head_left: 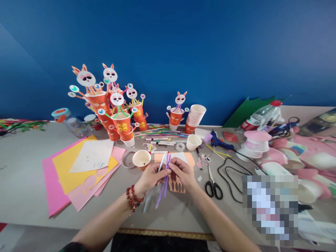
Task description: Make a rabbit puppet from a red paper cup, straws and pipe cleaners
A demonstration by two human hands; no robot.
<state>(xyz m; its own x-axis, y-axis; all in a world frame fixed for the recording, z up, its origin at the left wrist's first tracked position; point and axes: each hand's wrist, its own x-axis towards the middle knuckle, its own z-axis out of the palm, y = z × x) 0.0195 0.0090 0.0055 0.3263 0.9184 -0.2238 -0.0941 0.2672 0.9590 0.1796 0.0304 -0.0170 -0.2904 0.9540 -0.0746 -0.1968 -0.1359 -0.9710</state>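
Note:
Above the table's middle, my two hands meet around a few thin purple straws held at a slant. My left hand, with red beads on the wrist, is closed on them and on a pale bluish straw. The fingers of my right hand pinch the purple straws near their upper part. Beneath the hands lies an orange sheet with dark petal-like shapes. An open paper cup stands just beyond my left hand. To the right of my right hand rest black-handled scissors.
Red cups with rabbit faces stand stacked at the back left. A cup stack, markers and tape sit behind the hands. Coloured paper lies left. A blue glue gun trails a black cable at right.

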